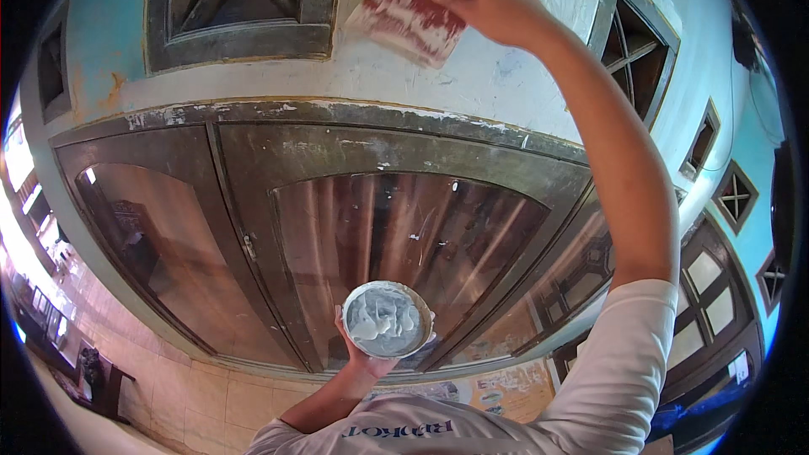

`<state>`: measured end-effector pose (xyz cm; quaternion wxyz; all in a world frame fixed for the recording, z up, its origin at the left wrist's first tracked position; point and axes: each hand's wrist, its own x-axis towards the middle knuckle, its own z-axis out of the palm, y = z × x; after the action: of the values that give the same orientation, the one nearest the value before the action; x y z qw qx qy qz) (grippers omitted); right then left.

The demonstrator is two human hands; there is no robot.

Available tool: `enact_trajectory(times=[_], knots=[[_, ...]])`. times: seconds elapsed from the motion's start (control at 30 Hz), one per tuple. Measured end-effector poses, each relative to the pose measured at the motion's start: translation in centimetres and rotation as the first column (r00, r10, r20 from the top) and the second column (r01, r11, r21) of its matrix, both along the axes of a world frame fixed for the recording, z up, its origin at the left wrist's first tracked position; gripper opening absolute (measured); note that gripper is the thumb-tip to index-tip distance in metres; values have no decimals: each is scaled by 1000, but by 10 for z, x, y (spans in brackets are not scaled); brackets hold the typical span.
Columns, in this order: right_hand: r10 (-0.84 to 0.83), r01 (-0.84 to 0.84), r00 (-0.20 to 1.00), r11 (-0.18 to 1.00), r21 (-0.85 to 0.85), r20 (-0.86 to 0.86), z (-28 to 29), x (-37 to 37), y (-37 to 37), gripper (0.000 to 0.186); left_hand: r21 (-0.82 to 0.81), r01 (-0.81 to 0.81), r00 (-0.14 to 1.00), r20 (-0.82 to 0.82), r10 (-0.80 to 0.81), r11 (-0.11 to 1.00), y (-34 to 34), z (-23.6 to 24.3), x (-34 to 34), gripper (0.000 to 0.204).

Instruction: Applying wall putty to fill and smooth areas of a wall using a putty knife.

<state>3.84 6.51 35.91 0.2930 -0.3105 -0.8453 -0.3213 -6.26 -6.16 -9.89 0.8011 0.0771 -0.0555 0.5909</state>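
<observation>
My right hand (484,4), raised high on a long bare arm, grips a wide red scraper (413,8) smeared with white paste, held flat at the white-filled wall (514,93) between two dark window openings. Its fingers curl over the scraper's upper edge. My left hand (371,361), low near my chest, holds a round container (352,295) of pale grey-white paste from beneath, with some fingers hidden behind it. Beneath the wall, a dark wooden door frame (379,143) carries white flecks along its top.
Glazed double doors (168,236) with a curtain behind fill the middle. A dark wooden window (240,17) is upper left, a smaller one (628,50) upper right. A tiled floor (194,388) and a low dark table (109,388) lie lower left. Another dark door (708,295) stands far right.
</observation>
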Motion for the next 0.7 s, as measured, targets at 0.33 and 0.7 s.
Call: enact_trajectory(times=[0.33,0.7], knots=[[194,125,924,661,740,-330,151,48,2,24,-16,-153,987,-52,152,988,-2,-14,-11,86],[-91,116,993,558,822,-78,95,-15,-2,17,113,-119,991,70,112,986,-5,-6,-11,96]])
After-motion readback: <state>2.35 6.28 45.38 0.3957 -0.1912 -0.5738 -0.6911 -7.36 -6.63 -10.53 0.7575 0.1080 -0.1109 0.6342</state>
